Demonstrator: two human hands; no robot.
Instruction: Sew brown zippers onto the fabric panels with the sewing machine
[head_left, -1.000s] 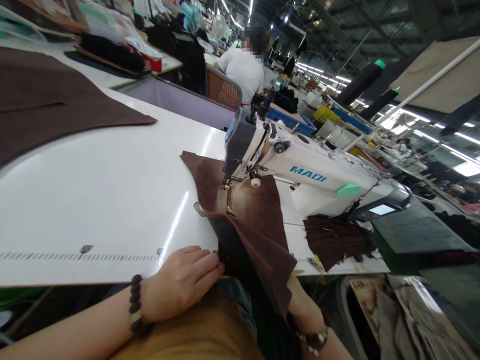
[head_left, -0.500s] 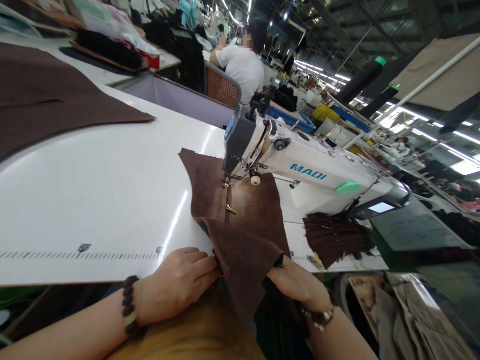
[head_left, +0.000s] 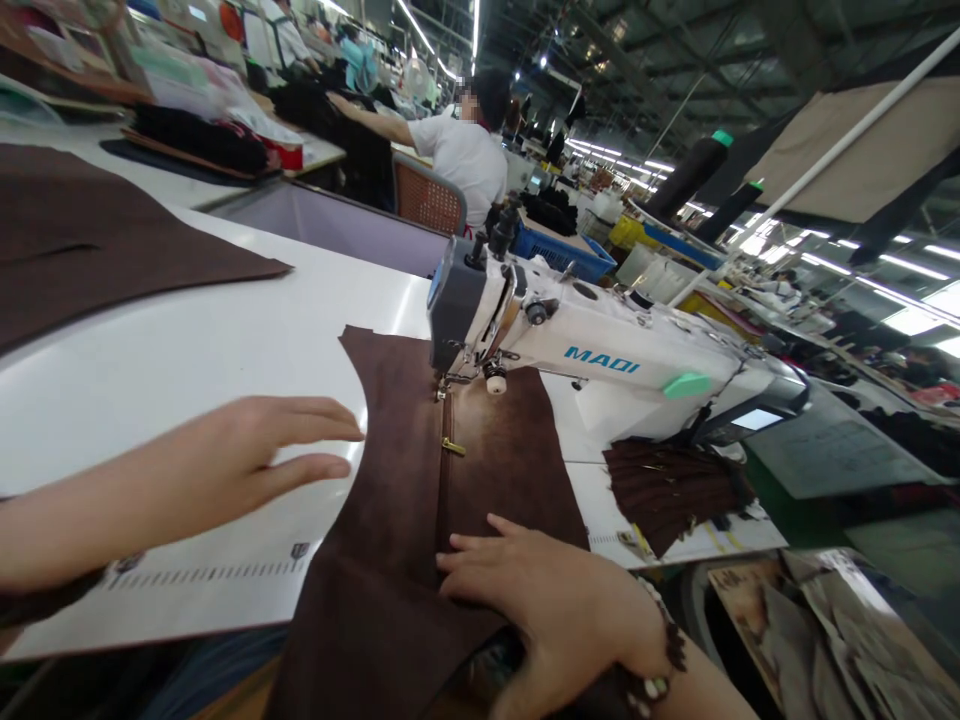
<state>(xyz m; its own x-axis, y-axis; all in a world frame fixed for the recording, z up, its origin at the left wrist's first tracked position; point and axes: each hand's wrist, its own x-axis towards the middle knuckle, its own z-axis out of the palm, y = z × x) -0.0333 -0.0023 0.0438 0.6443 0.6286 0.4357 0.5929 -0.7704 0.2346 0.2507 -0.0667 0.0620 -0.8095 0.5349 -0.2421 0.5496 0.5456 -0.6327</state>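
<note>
L hand [head_left: 225, 450] was open, fingers spread, w/ no grip, just left of the brown leather piece [head_left: 390, 490]. R hand [head_left: 540, 590] lay flat on the leather, fingers loose, not pinching. Leather sat on the white table [head_left: 225, 340], its zip [head_left: 447, 470] running up to the sewing machine [head_left: 585, 340] needle area.

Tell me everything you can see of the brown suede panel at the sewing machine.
The brown suede-looking panel is soft, irregularly cut and mottled, lying on the white table. A gold-coloured zipper runs down it from under the sewing machine's foot. The right hand rests on it; its near end hangs past the table edge.
</note>
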